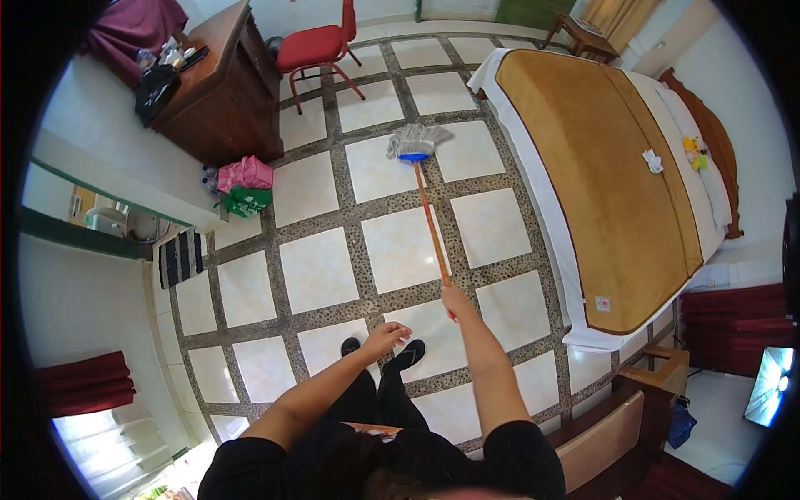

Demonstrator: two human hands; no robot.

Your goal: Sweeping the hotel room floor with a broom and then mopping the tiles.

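Note:
My right hand (455, 302) is closed around the lower end of a string mop's orange patterned handle (430, 224). The handle runs away from me to a blue clamp (413, 158), where the grey string mop head (417, 140) lies spread on the tiled floor (319, 265). Held in front of my body, my left hand (389, 337) has its fingers loosely bent and apart, with nothing in it. It is above my feet, which are in black sandals, and does not touch the mop.
A bed (600, 187) with a tan cover stands at the right. A red chair (315, 50) and wooden cabinet (231, 87) are at the upper left, with pink (247, 174) and green bags (247, 201) beside the cabinet. A striped mat (181, 259) lies left; a wooden bench (603, 431) is lower right.

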